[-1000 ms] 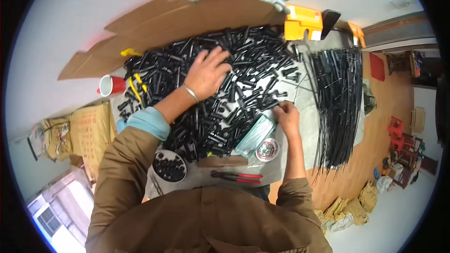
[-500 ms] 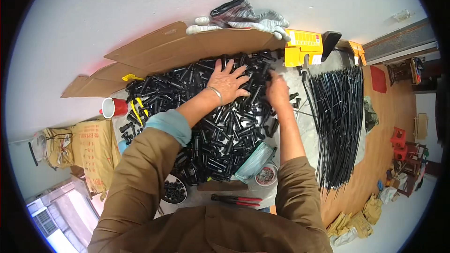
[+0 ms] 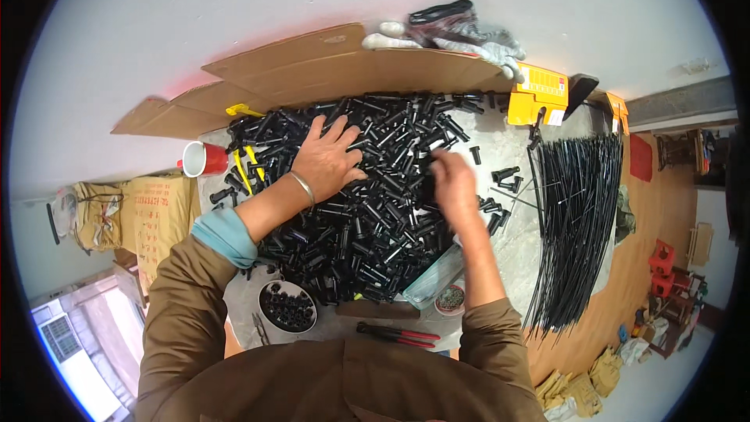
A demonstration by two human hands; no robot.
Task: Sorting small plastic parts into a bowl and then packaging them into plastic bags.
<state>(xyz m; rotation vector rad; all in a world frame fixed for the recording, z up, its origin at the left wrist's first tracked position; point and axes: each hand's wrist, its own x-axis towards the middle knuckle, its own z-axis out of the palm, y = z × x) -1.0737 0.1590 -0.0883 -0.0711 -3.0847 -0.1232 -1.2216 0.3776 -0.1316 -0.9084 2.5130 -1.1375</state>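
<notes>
A wide heap of black bolt-like parts point(image 3: 375, 227) covers the middle of the table. My left hand point(image 3: 326, 160) lies on its upper left, fingers spread, with nothing seen in its grip. At the heap's right side my right hand point(image 3: 455, 186) reaches down with bent fingers. Its fingertips are partly hidden and blurred among the dark parts, so I cannot make out whether it holds one. A few loose black parts point(image 3: 508, 178) lie to the right of that hand. Yellow strips point(image 3: 241, 172) stick out of the heap at the left.
A bundle of thin black rods point(image 3: 574, 227) lies at the right. Cardboard point(image 3: 297, 66) stands behind the heap, with gloves point(image 3: 461, 31) on top. Nearer me are a bowl of small black pieces point(image 3: 287, 306), a clear tray point(image 3: 433, 277) and red-handled pliers point(image 3: 398, 334). A red mug point(image 3: 205, 159) stands left.
My left hand has moved left across the heap. My right hand has come a little left and nearer me. The view has shifted, and more loose parts show at the right.
</notes>
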